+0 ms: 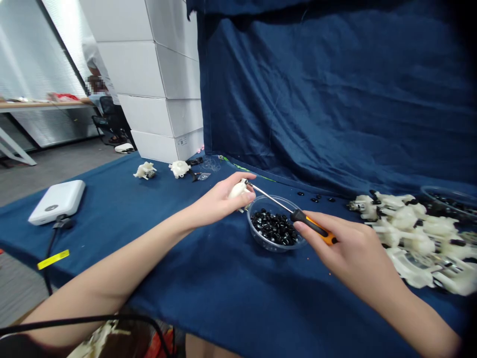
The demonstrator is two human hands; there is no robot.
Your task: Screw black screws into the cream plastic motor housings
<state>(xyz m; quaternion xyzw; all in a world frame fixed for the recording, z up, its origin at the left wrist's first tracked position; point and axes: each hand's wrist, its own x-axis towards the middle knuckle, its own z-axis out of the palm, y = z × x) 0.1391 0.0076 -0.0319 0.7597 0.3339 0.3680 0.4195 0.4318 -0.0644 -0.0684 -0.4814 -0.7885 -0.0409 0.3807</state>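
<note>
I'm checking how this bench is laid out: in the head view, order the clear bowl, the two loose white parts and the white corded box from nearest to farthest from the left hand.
From the left hand:
1. Clear bowl, just to its right
2. White plastic part, beyond it to the left
3. Second white plastic part, farther left
4. White corded box, at the table's far left

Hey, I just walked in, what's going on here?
A person holds a small white plastic part in their left hand, with the tip of an orange-and-black screwdriver, gripped in their right hand, at it. The screwdriver's shaft passes over a clear plastic bowl of small black pieces on a blue cloth-covered table. More white plastic assemblies lie heaped to the right.
</note>
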